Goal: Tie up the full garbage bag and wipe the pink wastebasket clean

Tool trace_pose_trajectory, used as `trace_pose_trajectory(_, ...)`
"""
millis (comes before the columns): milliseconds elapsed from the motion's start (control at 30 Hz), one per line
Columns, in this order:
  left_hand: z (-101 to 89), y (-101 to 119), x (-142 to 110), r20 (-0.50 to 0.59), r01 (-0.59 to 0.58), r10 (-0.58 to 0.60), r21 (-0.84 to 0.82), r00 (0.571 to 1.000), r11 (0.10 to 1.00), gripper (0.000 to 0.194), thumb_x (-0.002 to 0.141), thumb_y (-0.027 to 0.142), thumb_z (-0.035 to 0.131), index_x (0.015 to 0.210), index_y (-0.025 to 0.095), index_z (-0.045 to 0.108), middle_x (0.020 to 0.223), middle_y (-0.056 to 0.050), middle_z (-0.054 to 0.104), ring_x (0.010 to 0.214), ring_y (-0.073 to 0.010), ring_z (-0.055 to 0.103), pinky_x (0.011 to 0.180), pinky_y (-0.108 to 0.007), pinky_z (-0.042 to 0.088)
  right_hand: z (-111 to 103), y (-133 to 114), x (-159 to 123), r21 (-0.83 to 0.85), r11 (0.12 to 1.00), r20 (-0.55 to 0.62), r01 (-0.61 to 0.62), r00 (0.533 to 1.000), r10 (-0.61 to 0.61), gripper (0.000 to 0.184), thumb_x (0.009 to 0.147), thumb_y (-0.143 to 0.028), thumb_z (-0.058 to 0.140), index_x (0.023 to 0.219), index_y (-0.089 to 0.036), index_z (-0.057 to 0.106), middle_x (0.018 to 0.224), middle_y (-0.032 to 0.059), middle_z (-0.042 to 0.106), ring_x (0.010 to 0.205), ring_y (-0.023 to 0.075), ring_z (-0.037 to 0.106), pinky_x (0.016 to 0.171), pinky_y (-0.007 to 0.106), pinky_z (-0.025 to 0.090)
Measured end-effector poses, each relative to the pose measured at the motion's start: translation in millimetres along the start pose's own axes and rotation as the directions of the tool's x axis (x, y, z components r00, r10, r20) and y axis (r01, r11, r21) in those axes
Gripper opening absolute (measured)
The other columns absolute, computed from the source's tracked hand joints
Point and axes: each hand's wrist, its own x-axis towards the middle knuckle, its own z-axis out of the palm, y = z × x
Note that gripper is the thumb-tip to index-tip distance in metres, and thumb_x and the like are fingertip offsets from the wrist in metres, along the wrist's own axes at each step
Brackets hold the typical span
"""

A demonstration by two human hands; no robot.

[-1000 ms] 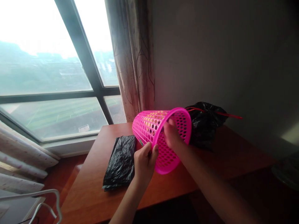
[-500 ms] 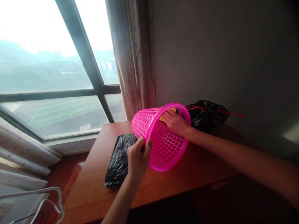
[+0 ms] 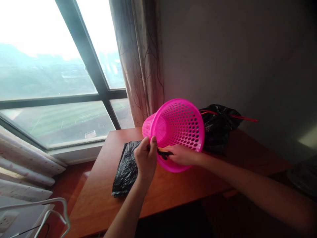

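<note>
A bright pink plastic basket [image 3: 202, 129] with round holes lies tilted on its side, its wide mouth facing me. My left hand [image 3: 145, 160] is closed on the left edge of its rim, thumb on top. Inside the mouth, my right hand [image 3: 180, 154] presses a yellow cloth with black edging [image 3: 165, 152] against the lower wall near the rim. Much of that cloth is hidden under the fingers. Beside my left hand, a folded black plastic bag [image 3: 125, 170] lies flat.
The wooden table [image 3: 99, 198] carries these things. A full black bag with a red drawstring [image 3: 219, 124] stands behind the basket at right, by the wall. A curtain [image 3: 148, 66] and a window [image 3: 49, 72] are at the back left. A white metal frame [image 3: 64, 211] is lower left.
My right hand has moved the cloth from the upper inside of the basket down to the lower rim. The basket's mouth has turned more toward me and risen slightly. My left hand keeps hold.
</note>
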Motion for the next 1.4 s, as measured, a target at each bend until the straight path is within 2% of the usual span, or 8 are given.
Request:
trace_pose_trajectory(133, 0.8, -1, 20, -0.050, 0.150, -0.164, -0.215, 0.985, 0.965, 0.047, 0.092, 0.050, 0.052, 0.059, 0.020, 0.038, 0.052, 0.006, 0.035, 0.048, -0.0087, 0.030, 0.045, -0.022, 0.026, -29, -47, -20, 0.146, 0.979, -0.134, 0.143, 0.983, -0.123, 0.040, 0.089, -0.012, 0.046, 0.120, -0.024, 0.067, 0.106, 0.0012, 0.074, 0.101, 0.0199, 0.068, 0.093, 0.036, 0.052)
trace_pose_trajectory(367, -1.8, 7, 42, 0.152, 0.395, -0.400, -0.657, 0.904, 0.642, 0.038, 0.081, 0.048, 0.070, 0.067, 0.018, 0.050, 0.051, 0.008, 0.046, 0.041, -0.0060, 0.039, 0.042, -0.018, 0.035, -35, -35, -51, -0.472, 0.876, -0.431, 0.097, 0.842, -0.326, 0.054, 0.090, -0.005, 0.042, 0.141, -0.020, 0.052, 0.148, 0.0117, 0.050, 0.141, 0.0287, 0.039, 0.117, 0.056, 0.029)
trace_pose_trajectory(567, -3.8, 19, 44, 0.231, 0.493, -0.483, -0.688, 0.845, 0.533, 0.039, 0.069, 0.044, 0.082, 0.073, 0.015, 0.057, 0.058, 0.005, 0.059, 0.044, -0.0054, 0.051, 0.045, -0.015, 0.044, -2, 0, -55, -0.530, 0.848, -0.674, -0.019, 0.616, -0.407, 0.060, 0.093, -0.008, 0.045, 0.149, -0.026, 0.039, 0.154, 0.0131, 0.036, 0.142, 0.0326, 0.034, 0.112, 0.059, 0.037)
trace_pose_trajectory(800, -3.0, 26, 39, 0.354, 0.595, -0.516, -0.675, 0.780, 0.436, 0.036, 0.069, 0.037, 0.084, 0.071, 0.013, 0.058, 0.052, 0.005, 0.057, 0.041, -0.0039, 0.048, 0.043, -0.013, 0.045, 48, 10, -43, -0.262, 0.959, -0.921, -0.110, 0.324, -0.214, 0.056, 0.091, -0.018, 0.054, 0.145, -0.027, 0.042, 0.129, 0.0160, 0.045, 0.119, 0.0333, 0.051, 0.094, 0.052, 0.051)
trace_pose_trajectory(1100, -18.8, 14, 42, 0.475, 0.695, -0.509, -0.440, 0.718, 0.569, 0.043, 0.078, 0.056, 0.070, 0.075, 0.015, 0.059, 0.064, -0.003, 0.066, 0.053, -0.0127, 0.061, 0.047, -0.020, 0.046, 100, 24, -52, -0.039, 0.993, -0.893, -0.107, 0.449, 0.013, 0.037, 0.084, -0.016, 0.056, 0.121, -0.022, 0.055, 0.107, 0.0111, 0.060, 0.099, 0.0278, 0.059, 0.086, 0.046, 0.053)
trace_pose_trajectory(1200, -28.7, 10, 32, 0.376, 0.484, -0.374, -0.261, 0.848, 0.835, 0.047, 0.089, 0.056, 0.056, 0.064, 0.017, 0.054, 0.055, 0.001, 0.055, 0.048, -0.0096, 0.049, 0.046, -0.020, 0.039, 114, 32, -52, 0.198, 0.977, -0.872, -0.081, 0.441, 0.213, 0.032, 0.079, -0.012, 0.054, 0.110, -0.020, 0.055, 0.102, 0.0105, 0.062, 0.095, 0.0261, 0.062, 0.082, 0.042, 0.054)
trace_pose_trajectory(1300, -34.2, 29, 20, 0.180, 0.056, -0.055, -0.003, 0.982, 0.998, 0.042, 0.095, 0.041, 0.052, 0.060, 0.018, 0.048, 0.053, 0.003, 0.046, 0.050, -0.0093, 0.041, 0.050, -0.023, 0.034, 117, 31, -48, 0.411, 0.912, -0.822, -0.014, 0.427, 0.377, 0.021, 0.081, -0.018, 0.057, 0.102, -0.020, 0.057, 0.094, 0.0085, 0.064, 0.087, 0.0235, 0.064, 0.076, 0.037, 0.055)
trace_pose_trajectory(1400, -28.8, 65, 17, 0.171, -0.331, 0.300, 0.196, 0.938, 0.923, 0.024, 0.095, 0.030, 0.054, 0.074, 0.019, 0.058, 0.067, 0.001, 0.058, 0.062, -0.0119, 0.052, 0.063, -0.025, 0.042, 109, 25, -42, 0.616, 0.784, -0.756, 0.070, 0.330, 0.565, 0.024, 0.085, -0.031, 0.061, 0.105, -0.019, 0.058, 0.091, 0.0065, 0.067, 0.080, 0.0213, 0.066, 0.069, 0.032, 0.055)
